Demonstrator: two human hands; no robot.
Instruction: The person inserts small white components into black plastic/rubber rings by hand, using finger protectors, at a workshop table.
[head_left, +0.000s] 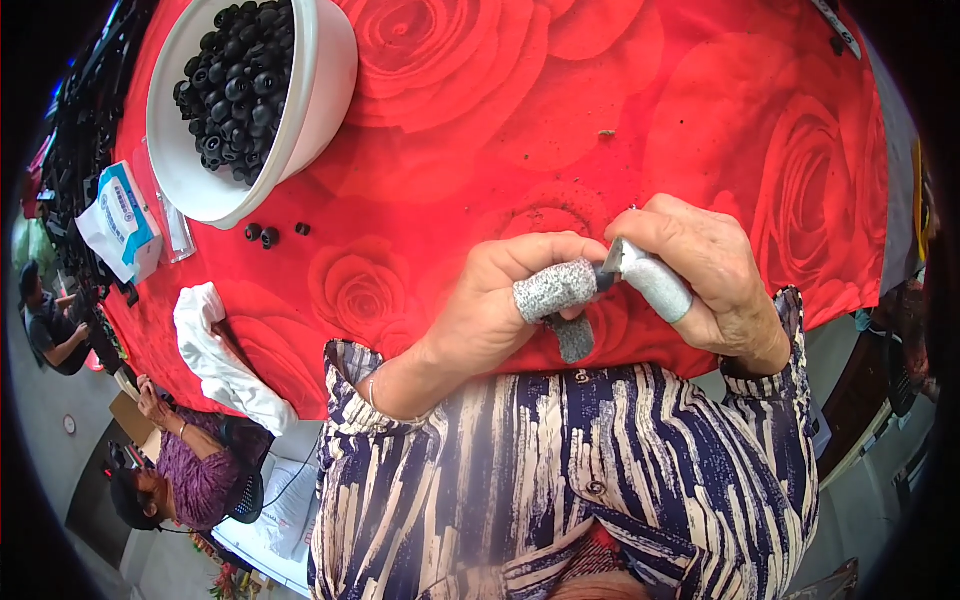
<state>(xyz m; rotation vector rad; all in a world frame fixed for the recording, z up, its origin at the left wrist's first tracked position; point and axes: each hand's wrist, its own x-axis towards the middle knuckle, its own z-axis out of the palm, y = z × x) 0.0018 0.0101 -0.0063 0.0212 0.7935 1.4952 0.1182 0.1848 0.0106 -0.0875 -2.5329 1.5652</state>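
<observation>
My left hand [475, 310] pinches a small black part [604, 279], mostly hidden by the fingertips. Speckled grey wraps cover two of its fingers. In my right hand [708, 262] is a small metal blade [614, 256], its edge against or very close to the black part; contact is hard to tell. A pale grey wrap covers one right finger. Both hands meet above the near edge of the red rose-patterned tablecloth [430, 190]. At the far left, a white bowl [325, 95] holds many round, hollow black parts [235, 95]. Several more loose black parts [269, 237] lie beside it.
A crumpled white cloth [215, 350] hangs near the table's left edge. Behind it is a blue-and-white tissue pack [125, 225]. Small dark crumbs dot the tablecloth. A person in a purple top [205, 465] sits at left, and another person [55, 320] is farther off.
</observation>
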